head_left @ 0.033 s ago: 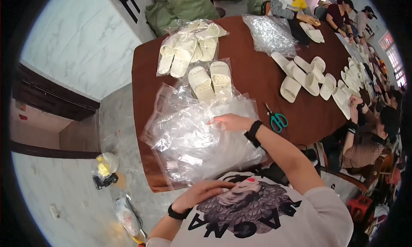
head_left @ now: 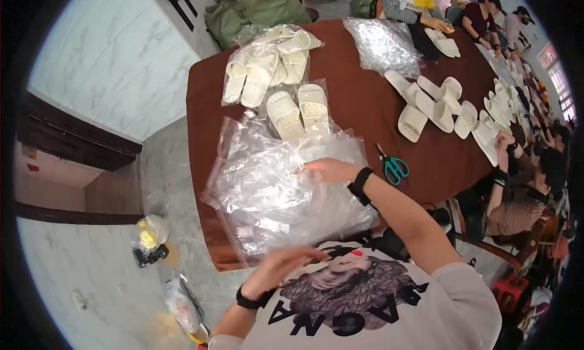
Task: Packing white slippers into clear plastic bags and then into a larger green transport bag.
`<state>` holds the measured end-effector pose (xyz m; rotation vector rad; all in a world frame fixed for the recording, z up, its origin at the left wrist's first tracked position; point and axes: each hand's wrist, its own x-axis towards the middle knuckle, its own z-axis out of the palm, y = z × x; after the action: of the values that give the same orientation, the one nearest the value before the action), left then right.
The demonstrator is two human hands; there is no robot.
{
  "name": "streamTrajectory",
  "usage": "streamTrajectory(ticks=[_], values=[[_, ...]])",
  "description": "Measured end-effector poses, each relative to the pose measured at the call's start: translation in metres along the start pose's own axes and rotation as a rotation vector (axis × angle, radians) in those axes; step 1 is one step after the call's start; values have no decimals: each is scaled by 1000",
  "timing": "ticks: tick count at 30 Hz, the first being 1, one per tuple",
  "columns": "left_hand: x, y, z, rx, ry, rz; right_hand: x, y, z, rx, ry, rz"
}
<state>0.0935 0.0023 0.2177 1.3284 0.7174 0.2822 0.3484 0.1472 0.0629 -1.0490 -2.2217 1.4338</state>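
Note:
A pile of clear plastic bags (head_left: pixel 261 192) covers the near part of the brown table. My right hand (head_left: pixel 333 170) rests on the pile, its bent fingers together at a bag; the fingertips are partly hidden. Over the near edge of the bags, in front of my shirt, my left hand (head_left: pixel 281 268) hovers with its fingers stretched out, slightly blurred and holding nothing. Just beyond the pile lies a pair of cream slippers (head_left: pixel 298 114) in a clear bag. Farther left are several bagged slippers (head_left: pixel 261 70). Teal-handled scissors (head_left: pixel 394 167) lie right of my right hand.
Several loose cream slippers (head_left: pixel 435 106) spread over the right side of the brown table (head_left: pixel 204 131). Another stack of clear bags (head_left: pixel 383 45) lies at the far edge. Co-workers sit along the right, one near a chair (head_left: pixel 486 243). Green sacks (head_left: pixel 261 9) stand behind the table.
My left hand has lifted a little and shifted slightly left. My right hand stays on the bags.

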Motion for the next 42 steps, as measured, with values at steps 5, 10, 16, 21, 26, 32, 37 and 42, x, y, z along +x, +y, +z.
streamTrajectory(ticks=[5, 10, 16, 21, 26, 32, 37, 42], values=[[16, -7, -69, 1028, 654, 264, -3, -12, -11, 501, 30, -12], [2, 10, -76, 1122, 632, 258, -16, -52, -26, 737, -1, 52], [-7, 11, -71, 1205, 631, 266, 3, -37, -42, 464, -128, -319], [16, -75, -76, 1342, 685, 84, 12, 8, -12, 244, 99, -102], [27, -192, -75, 1139, 703, -121, -26, -5, 50, 231, 795, 306], [48, -198, -72, 1061, 732, -105, -41, -20, 100, 114, 597, 637], [53, -165, -77, 1167, 666, -46, -64, -36, 71, 307, 580, 568], [86, -171, -78, 1234, 507, -70, -89, 16, 77, -514, 1022, 748]])
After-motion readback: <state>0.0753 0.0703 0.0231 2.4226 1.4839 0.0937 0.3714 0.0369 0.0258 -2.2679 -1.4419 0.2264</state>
